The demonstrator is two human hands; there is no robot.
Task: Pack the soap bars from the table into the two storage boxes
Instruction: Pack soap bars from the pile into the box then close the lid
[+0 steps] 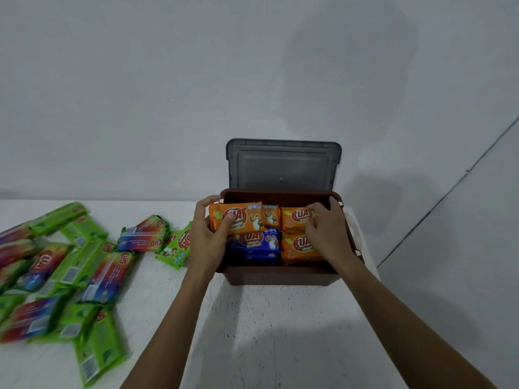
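Note:
A brown storage box (276, 276) stands open at the table's far right, filled with orange and blue soap bars. My left hand (209, 234) grips an orange soap bar (238, 217) over the box's left side, thumb on its face. My right hand (327, 234) reaches into the box's right side, its fingers curled on the upper of two orange bars (296, 217) there. A blue bar (257, 242) lies in the middle of the box. Many green and rainbow-wrapped bars (70, 270) lie scattered on the table to the left.
The box's grey lid (283, 164) leans upright against the wall behind it. Only one box is in view. The white table (252, 332) ends just right of the box. A green bar (177, 248) lies close to my left wrist.

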